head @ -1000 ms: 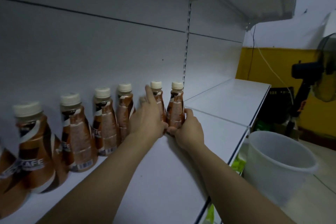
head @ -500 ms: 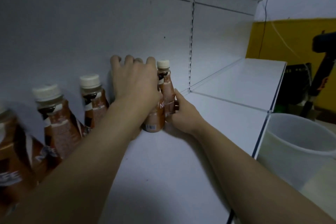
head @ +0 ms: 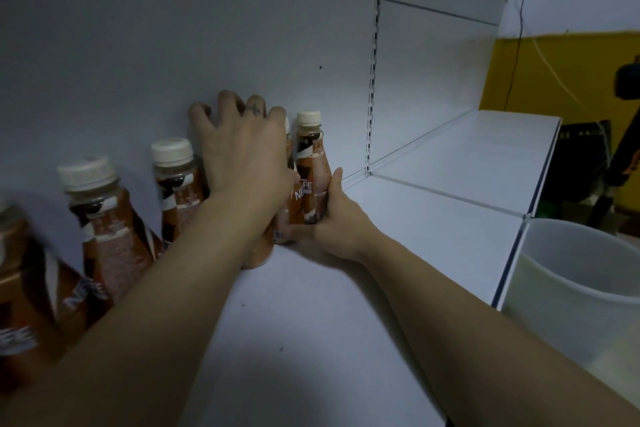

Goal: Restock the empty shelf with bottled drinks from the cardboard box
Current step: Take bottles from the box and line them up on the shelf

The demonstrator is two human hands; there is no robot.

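A translucent white plastic bucket [head: 568,295] is seen at the lower right, standing just beside the front edge of the shelving. Behind it, a yellow-painted wall [head: 561,66] is crossed by a thin black cable [head: 515,55] and a pale cord [head: 554,71] hanging down it. A dark stand-like object [head: 623,149] is partly shown at the far right edge, too dim to be identified.

Head camera looks forward and down, close over the shelf [head: 311,340] (single view only).
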